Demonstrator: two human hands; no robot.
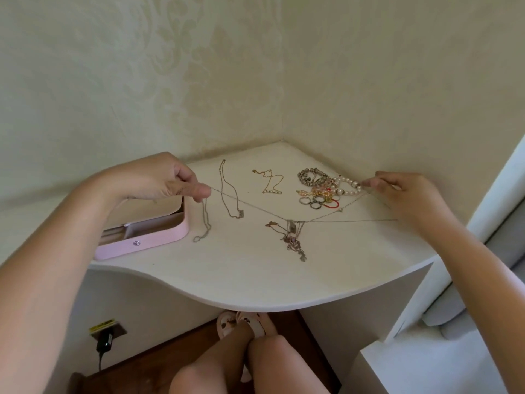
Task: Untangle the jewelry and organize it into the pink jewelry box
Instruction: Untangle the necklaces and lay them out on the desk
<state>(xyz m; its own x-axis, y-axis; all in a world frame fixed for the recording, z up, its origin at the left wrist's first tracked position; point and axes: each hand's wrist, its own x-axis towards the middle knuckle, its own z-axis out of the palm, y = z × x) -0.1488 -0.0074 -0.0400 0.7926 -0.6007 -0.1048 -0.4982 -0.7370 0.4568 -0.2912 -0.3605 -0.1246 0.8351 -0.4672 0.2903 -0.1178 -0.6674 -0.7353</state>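
Pink jewelry box (147, 243): sits open at the left edge of the desk (241, 280), its back part under my left wrist.
Left hand (159, 180): above the box's right end; thumb and forefinger pinch the thin silver chain (250, 204), other fingers curled in.
Slack end (205, 223): drops from that pinch onto the desk, just beside the box's right wall.
Chain's axis: a taut line from my left pinch, running right and toward the front edge, down to the knot.
Laid-out necklaces: a silver necklace (230, 194) and a gold chain (270, 180) lie behind the taut line, toward the back corner; the silver one passes under it.
Knot (292, 231): bunched pinkish and silver pendants near the middle of the desk, roughly midway between my hands and closer to the front edge than either.
Right of the knot: two fine strands fan out toward my right hand.
Pile (324, 186): beads, pearls and rings heaped along the right wall, just beside my right fingertips.
Right hand (406, 197): over the right edge, fingers curled and pinching; one strand reaches the fingertips, the other runs under the heel, and I cannot tell which finger holds it.
Judgement: neither hand is clearly nearer the knot. Pulling further along this axis would likely tighten it, so one hand needs to slacken and go to the knot.
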